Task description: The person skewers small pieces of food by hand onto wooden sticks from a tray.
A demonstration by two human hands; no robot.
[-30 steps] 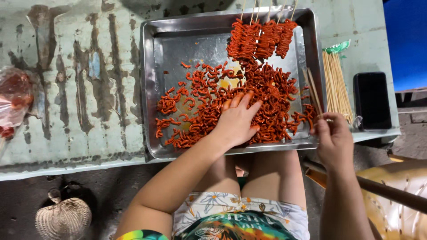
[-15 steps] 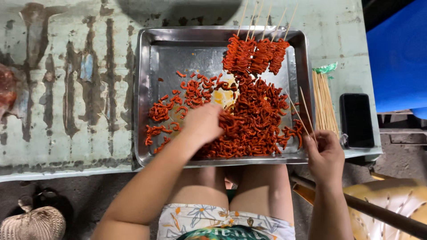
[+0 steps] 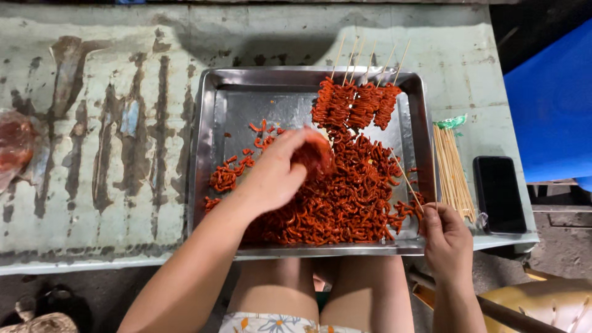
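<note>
A steel tray (image 3: 219, 123) on a worn table holds a heap of red marinated meat strips (image 3: 351, 203). Several filled skewers (image 3: 357, 105) lie at the tray's far right. My left hand (image 3: 280, 169) is over the middle of the heap, fingers closed on a clump of red strips (image 3: 314, 157). My right hand (image 3: 447, 237) sits at the tray's near right corner, pinching a thin bamboo skewer (image 3: 407, 182) that slants up and left over the meat.
A bundle of bare bamboo skewers (image 3: 452, 169) lies right of the tray, with a black phone (image 3: 498, 194) beside it near the table edge. A plastic bag with red contents (image 3: 15, 145) rests at the far left. My bare knees show below the table.
My left hand has lifted from pressing flat on the heap and now grips a clump of strips over the tray's middle. The right hand has shifted little, still holding the skewer.
</note>
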